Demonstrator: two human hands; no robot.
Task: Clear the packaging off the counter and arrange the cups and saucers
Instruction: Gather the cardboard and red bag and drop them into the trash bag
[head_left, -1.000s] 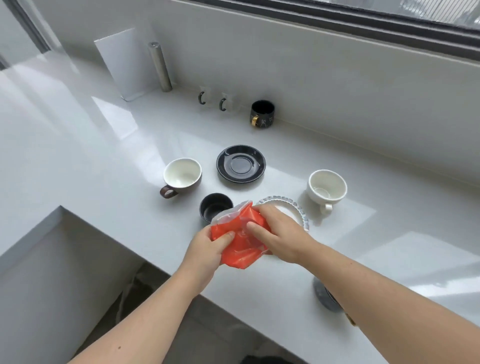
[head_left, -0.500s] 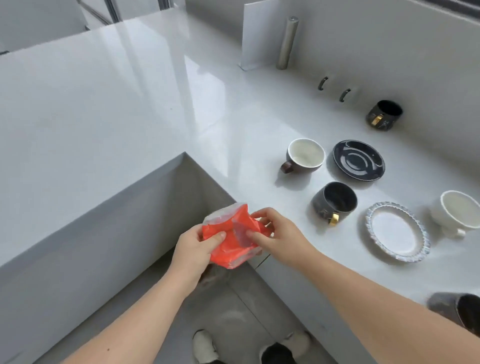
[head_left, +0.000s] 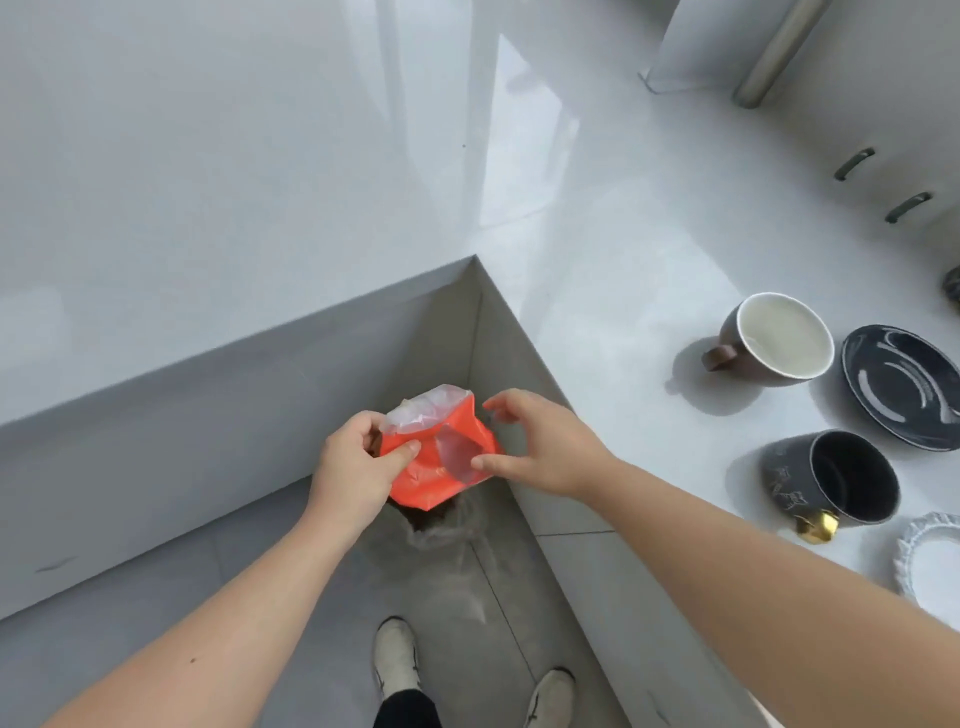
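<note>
Pinching the orange packet (head_left: 436, 457) between thumb and fingers, the left hand (head_left: 358, 467) holds it off the counter (head_left: 597, 270) (above the floor), clear end up, long axis roughly upright; the right hand (head_left: 540, 447), half-open, touches its right edge.

Bright, soft daylight; window glare streaks on glossy white stone counter (head_left: 260, 156) toward far edge; wide-angle bending at frame edges; slight motion blur.

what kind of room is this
Probably a home kitchen: a glossy white L-shaped stone countertop, coffee ware on it such as a brown-handled cup with a cream inside and a glossy black saucer, and a grey tiled floor below.
</note>
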